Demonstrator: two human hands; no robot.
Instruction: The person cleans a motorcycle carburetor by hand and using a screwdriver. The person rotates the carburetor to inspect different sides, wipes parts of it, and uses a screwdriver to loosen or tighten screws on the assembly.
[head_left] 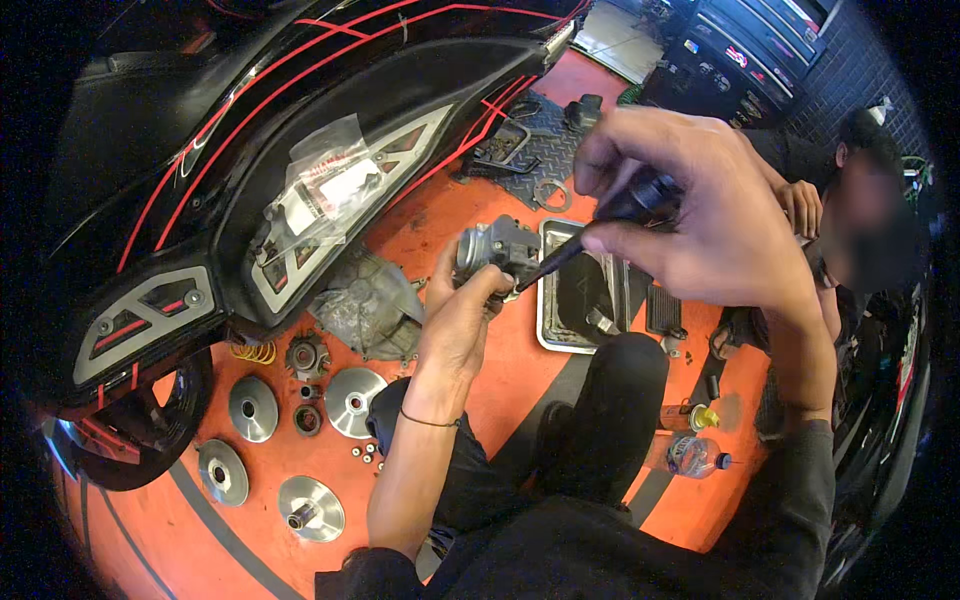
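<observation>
My left hand (462, 318) grips a grey metal throttle body (480, 246) with a dark housing on its side, fingers wrapped round it and the thumb near its lower edge. In my right hand (705, 215) is a black screwdriver (562, 258), pinched between thumb and fingers. It slants down to the left, its tip at the lower side of the throttle body beside my left thumb. Whether the tip sits in a screw is too small to tell.
A black scooter body (330, 80) with red stripes fills the upper left, a plastic bag (325, 180) on its footboard. Metal discs (356, 402) and an engine cover (372, 305) lie on the orange floor. Right stand a tray (545, 335), a bottle (692, 456) and another person (870, 215).
</observation>
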